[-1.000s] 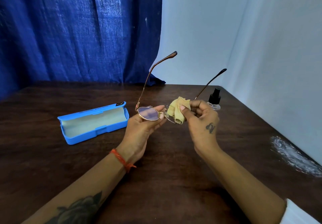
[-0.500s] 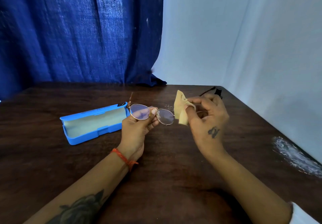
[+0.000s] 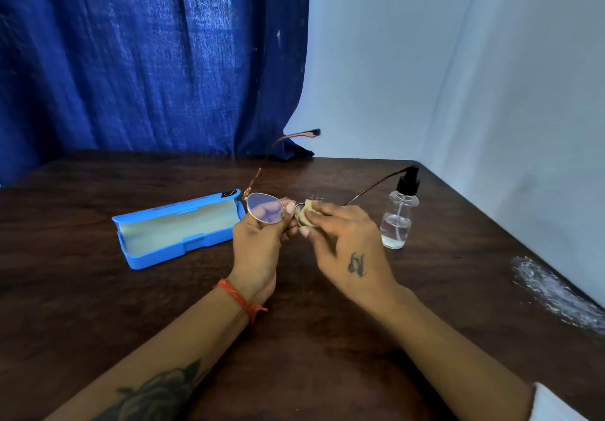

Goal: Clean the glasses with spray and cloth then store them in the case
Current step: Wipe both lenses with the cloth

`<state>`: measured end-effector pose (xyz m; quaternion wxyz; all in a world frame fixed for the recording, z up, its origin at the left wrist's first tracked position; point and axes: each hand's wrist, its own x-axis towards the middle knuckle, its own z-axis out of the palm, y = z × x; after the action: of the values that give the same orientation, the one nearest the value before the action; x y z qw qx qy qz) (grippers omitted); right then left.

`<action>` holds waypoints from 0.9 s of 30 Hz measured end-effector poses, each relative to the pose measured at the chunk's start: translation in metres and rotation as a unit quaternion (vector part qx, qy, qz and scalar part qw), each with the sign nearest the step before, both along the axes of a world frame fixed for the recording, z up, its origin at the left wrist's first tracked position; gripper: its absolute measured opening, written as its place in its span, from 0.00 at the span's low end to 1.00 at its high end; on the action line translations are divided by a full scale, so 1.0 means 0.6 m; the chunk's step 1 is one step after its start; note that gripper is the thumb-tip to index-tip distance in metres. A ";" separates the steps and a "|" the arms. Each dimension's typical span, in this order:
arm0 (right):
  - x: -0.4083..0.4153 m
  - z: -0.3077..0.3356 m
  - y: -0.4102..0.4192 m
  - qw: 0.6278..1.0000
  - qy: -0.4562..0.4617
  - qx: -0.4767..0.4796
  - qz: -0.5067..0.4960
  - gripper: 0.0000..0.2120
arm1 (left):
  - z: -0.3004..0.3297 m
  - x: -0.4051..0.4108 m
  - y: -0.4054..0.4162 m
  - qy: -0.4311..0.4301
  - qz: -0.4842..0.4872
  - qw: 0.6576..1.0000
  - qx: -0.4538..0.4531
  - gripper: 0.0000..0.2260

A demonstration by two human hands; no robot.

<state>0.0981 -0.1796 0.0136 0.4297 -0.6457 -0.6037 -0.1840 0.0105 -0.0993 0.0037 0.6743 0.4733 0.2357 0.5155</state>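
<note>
From my remote seat, left hand (image 3: pixel 258 240) pinches the glasses (image 3: pixel 265 208) at the bridge to steady them while right hand (image 3: pixel 340 240) pinches the cloth (image 3: pixel 307 216) onto the right lens, case (image 3: pixel 178 227) open on the left for storing.

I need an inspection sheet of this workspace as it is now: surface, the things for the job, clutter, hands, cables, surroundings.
Surface: dark wooden table; whitish smear near its right edge.
Job's things: glasses held above the table, temples unfolded; yellow cloth on the right lens; blue case open, lying at left, nothing inside; spray bottle upright at right, some clear liquid inside.
Clutter: nothing seen.
Hands: left hand pinches the frame near the bridge; right hand presses the cloth on the lens.
Cables: nothing seen.
Surroundings: blue curtain behind at left; white backdrop behind at right.
</note>
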 end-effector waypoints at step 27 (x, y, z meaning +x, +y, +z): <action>0.002 0.000 0.001 0.993 -0.108 -0.019 -0.041 0.12 | -0.001 0.001 0.002 0.035 0.006 0.998 0.050 0.12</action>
<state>0.0996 -0.1790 0.0138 0.3416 -0.6547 -0.6228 -0.2584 0.0111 -0.0984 0.0029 0.6378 0.5229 0.2359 0.5139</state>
